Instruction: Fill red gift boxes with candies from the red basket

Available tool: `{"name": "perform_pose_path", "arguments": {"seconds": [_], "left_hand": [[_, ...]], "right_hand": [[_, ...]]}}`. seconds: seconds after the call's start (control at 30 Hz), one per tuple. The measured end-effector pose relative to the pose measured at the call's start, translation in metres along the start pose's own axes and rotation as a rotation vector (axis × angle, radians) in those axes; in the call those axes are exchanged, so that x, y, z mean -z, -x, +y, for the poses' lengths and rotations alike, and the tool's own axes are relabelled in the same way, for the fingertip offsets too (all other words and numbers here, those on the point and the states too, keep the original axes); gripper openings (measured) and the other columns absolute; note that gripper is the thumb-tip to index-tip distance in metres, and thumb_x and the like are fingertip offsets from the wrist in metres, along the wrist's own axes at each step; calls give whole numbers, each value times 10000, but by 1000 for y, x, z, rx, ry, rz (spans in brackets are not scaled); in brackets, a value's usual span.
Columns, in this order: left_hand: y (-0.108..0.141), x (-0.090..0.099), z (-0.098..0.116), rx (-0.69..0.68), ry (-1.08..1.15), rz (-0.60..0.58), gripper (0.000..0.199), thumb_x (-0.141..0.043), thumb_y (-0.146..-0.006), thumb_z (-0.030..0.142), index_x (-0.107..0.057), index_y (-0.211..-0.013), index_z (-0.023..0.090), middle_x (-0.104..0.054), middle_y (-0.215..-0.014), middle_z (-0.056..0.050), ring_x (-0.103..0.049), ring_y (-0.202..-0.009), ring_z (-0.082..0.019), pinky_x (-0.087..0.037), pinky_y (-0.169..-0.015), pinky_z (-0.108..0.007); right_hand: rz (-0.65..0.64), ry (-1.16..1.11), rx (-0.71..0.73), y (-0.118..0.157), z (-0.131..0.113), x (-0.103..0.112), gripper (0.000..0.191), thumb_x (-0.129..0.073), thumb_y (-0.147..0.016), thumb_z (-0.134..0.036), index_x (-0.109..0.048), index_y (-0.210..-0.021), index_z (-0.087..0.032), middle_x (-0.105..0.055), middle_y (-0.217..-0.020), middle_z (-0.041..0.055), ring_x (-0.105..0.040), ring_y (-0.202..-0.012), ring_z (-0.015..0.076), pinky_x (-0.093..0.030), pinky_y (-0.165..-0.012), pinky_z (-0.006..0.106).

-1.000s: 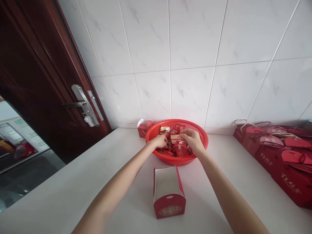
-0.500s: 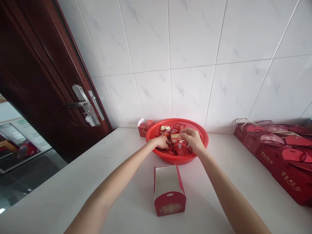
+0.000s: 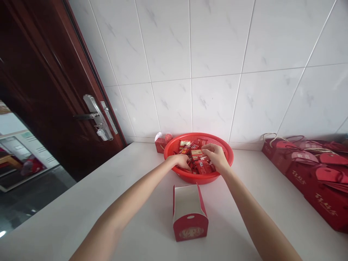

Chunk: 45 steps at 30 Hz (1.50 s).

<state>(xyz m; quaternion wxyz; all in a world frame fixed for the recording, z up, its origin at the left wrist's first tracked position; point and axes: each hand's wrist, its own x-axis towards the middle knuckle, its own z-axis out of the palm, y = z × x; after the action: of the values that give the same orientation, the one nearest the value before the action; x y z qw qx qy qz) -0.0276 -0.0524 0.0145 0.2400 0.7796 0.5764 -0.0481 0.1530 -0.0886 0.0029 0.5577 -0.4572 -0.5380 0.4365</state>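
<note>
My left hand reaches into a red plastic basket of wrapped snacks. Its fingers curl down among the packets on the left side, and the tips are hidden. Over the right side of the same basket is my right hand, thumb and fingers drawn together in a pinch; what they hold, if anything, cannot be made out. Between the hands lie a pale, flat packet and a red packet. Nearer to me stands a red paper box, open at the top, with a white inside.
Several red gift bags with cord handles stand in rows on the right of the white table. A small red box sits behind the basket's left side. Tiled wall behind; a dark wooden door at left.
My left hand's fingers have curled deeper among the packets. My right hand stays nearly where it was. The whole view has shifted very slightly.
</note>
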Motion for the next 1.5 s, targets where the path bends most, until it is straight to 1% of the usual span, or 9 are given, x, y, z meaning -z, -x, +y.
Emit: {"name": "perform_pose_path", "arguments": {"seconds": [0.17,0.43,0.53,0.63,0.77,0.9,1.13,1.33,1.5], "left_hand": [[1,1,3,-35,-19,-99,249,-809,-571,387,-674,-691,216,-652,-681,-1,-597,-654,-187,-433,-581,-259],[-1,2,-1,-56,3,-130,362,-816,-568,343,-752,-914,259,-719,-833,3,-643,-763,-213,-464,-654,-258],[-2,1,-1,-45,20,-138,301,-813,-568,316,-767,-861,268,-720,-804,4,-645,-766,-220,-466,-669,-265],[-2,1,1,-35,47,-123,222,-828,-540,286,-753,-746,248,-700,-733,0,-618,-703,-213,-444,-625,-278],[1,1,0,-67,143,-97,200,-864,-506,286,-718,-624,216,-644,-604,12,-549,-595,-167,-401,-575,-276],[1,2,-4,-121,328,-12,281,-863,-550,404,-705,-595,176,-584,-544,14,-487,-553,-130,-381,-557,-271],[-2,2,-6,-209,698,205,498,-805,-597,619,-720,-753,153,-631,-767,-13,-543,-696,-134,-450,-632,-270],[0,2,-4,-316,792,302,423,-751,-713,566,-724,-808,155,-596,-752,-2,-494,-661,-120,-392,-595,-255],[5,3,1,-387,788,354,372,-712,-777,493,-638,-637,157,-543,-670,17,-491,-670,-120,-397,-635,-245]], "right_hand": [[-14,-3,-6,0,-1,0,106,-668,-657,-262,-677,-748,-211,-697,-747,29,-676,-675,203,-545,-566,305],[-17,-4,-8,1,-2,0,93,-674,-658,-261,-677,-736,-209,-691,-741,32,-679,-689,208,-551,-584,314],[-20,-4,-11,2,-3,0,85,-667,-659,-249,-677,-732,-207,-688,-737,27,-672,-673,193,-550,-574,299],[-20,-8,-18,3,-4,0,84,-651,-665,-248,-671,-734,-205,-680,-730,22,-664,-654,183,-551,-547,288],[-22,-19,-19,3,-5,0,85,-657,-659,-253,-668,-727,-204,-674,-723,22,-657,-652,183,-555,-530,283],[-20,-23,-18,3,-5,0,82,-662,-649,-245,-674,-715,-198,-674,-707,16,-651,-638,170,-541,-530,264],[-29,-29,-33,1,-4,1,90,-698,-667,-264,-671,-731,-206,-683,-708,15,-669,-679,179,-547,-569,271],[-134,12,-67,4,-6,1,204,-785,-680,-351,-696,-768,-190,-719,-723,31,-674,-691,183,-524,-584,272],[-327,24,-45,3,-3,2,245,-814,-654,-293,-736,-850,-168,-749,-762,29,-695,-748,190,-547,-708,311]]}}
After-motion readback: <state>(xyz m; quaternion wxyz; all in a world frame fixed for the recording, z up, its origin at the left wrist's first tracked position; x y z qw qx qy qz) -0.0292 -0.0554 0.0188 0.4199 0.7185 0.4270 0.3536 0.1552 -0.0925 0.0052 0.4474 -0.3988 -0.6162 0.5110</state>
